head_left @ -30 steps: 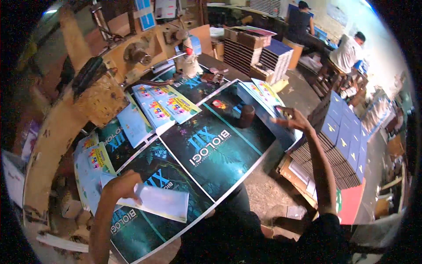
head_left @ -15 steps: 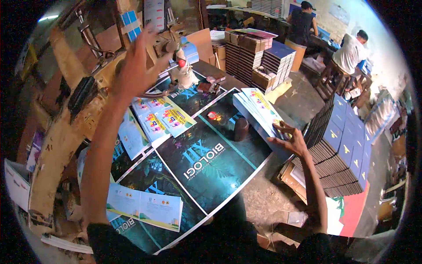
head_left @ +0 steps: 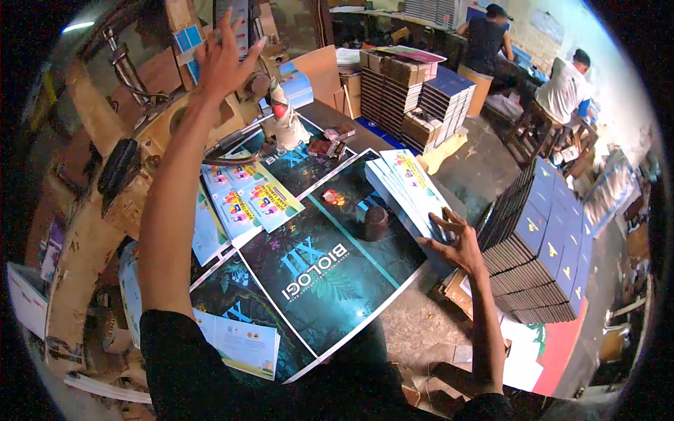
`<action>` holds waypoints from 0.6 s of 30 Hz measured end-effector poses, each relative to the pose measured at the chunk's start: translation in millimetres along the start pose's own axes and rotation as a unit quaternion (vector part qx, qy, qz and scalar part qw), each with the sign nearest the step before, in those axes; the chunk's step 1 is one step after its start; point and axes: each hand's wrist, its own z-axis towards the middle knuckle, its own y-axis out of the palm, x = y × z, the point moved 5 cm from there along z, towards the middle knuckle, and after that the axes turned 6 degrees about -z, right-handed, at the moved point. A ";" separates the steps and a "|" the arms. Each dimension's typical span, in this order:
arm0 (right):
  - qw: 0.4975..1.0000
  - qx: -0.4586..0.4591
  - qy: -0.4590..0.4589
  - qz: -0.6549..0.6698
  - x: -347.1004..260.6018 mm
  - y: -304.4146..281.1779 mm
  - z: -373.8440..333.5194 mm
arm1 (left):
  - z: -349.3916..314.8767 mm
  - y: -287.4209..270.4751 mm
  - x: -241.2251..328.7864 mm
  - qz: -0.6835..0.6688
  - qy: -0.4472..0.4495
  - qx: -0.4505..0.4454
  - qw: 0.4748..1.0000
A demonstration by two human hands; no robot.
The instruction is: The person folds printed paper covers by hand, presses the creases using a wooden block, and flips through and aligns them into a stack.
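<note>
My left hand (head_left: 226, 62) is raised at the upper left with its fingers spread, empty, in front of a stapling or stitching machine (head_left: 161, 133). At the table's right side, my right hand (head_left: 458, 245) has its thumb and fingers bent round the near end of a stack of light-blue booklets (head_left: 407, 186). Printed sheets with colourful figures (head_left: 256, 200) lie below the machine head. Under them a large dark teal printed cover sheet (head_left: 319, 263) spreads over the table. More light-blue printed sheets (head_left: 246, 344) rest by my left elbow.
A dark cylindrical weight (head_left: 375, 223) stands on the cover sheet, near a small red-and-white item (head_left: 333, 197). A cloth-wrapped part (head_left: 288, 130) and a small box (head_left: 326, 149) sit at the back. Tall blue book stacks (head_left: 537, 238) rise to the right. Two people (head_left: 565, 88) work farther back.
My left hand has risen slightly. My right hand stays at the booklet stack. The whole view has shifted a little.
</note>
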 end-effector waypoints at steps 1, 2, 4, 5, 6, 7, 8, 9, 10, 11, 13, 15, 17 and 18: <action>1.000 0.000 -0.001 0.003 0.4 0.5 0.9 | 1.3 -1.2 -4.0 0.072 0.031 0.039 0.996; 1.000 0.000 0.005 0.013 3.5 1.3 0.4 | 0.2 -1.9 3.1 0.141 0.062 0.076 0.985; 1.000 0.000 0.012 0.025 5.4 4.3 0.9 | 3.8 -1.2 0.1 0.121 0.008 0.022 0.992; 1.000 0.009 0.002 -0.001 3.4 1.5 -0.9 | 3.8 1.9 -1.3 0.099 -0.048 -0.027 0.994; 0.999 0.017 -0.007 -0.027 1.9 -2.2 -2.4 | 2.4 3.0 2.2 0.096 -0.048 -0.030 0.994; 0.999 0.017 -0.004 -0.027 2.6 -7.7 -3.6 | 0.9 2.5 6.5 0.084 -0.048 -0.021 0.995; 1.000 0.002 0.005 0.027 3.4 -9.8 -1.3 | 0.4 -0.4 6.7 0.078 -0.046 -0.012 0.996; 0.997 -0.012 0.012 0.081 3.3 -10.7 2.1 | 0.7 0.3 -3.7 0.082 -0.045 -0.012 0.996; 0.986 -0.003 0.037 0.162 8.4 -11.5 5.9 | 0.6 -2.2 -8.6 0.099 0.009 0.039 0.994; 0.982 0.013 0.123 0.141 40.9 -11.2 1.4 | 0.1 1.2 -9.3 0.107 0.062 0.088 0.988; 0.993 0.056 0.047 0.094 53.6 -15.3 -4.1 | -0.5 7.2 -8.8 0.089 0.068 0.079 0.991; 0.993 0.058 0.043 0.097 40.8 -16.0 -5.7 | 1.7 7.3 -21.5 0.076 0.075 0.072 0.992; 0.992 0.060 0.042 0.098 38.1 -14.7 -8.4 | 5.4 9.6 -23.9 0.167 0.104 0.065 0.978; 0.990 0.076 0.060 0.100 43.0 -13.3 -10.6 | 5.2 11.4 -22.9 0.166 0.105 0.064 0.978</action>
